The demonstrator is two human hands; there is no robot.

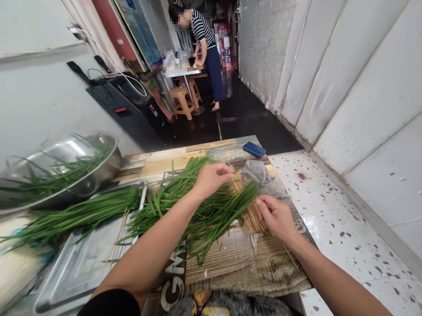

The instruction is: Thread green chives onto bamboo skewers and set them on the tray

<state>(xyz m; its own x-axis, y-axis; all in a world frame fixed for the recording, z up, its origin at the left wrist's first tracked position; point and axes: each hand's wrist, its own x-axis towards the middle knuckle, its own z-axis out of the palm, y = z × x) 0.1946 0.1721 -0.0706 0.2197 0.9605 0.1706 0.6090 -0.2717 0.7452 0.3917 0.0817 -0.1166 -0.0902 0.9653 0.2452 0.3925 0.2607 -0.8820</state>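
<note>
A loose pile of long green chives lies across a wooden board, over a spread of thin bamboo skewers. My left hand rests on the far side of the pile, fingers curled down onto the leaves. My right hand sits at the pile's right end, fingers pinched on the chive tips where they meet the skewers. What exactly the pinch holds is hard to make out.
A metal bowl with chives stands at the left, and more chives lie over a metal tray. A grey cloth and a blue object lie at the board's far end. A person in a striped top works at a distant table. A white wall runs along the right.
</note>
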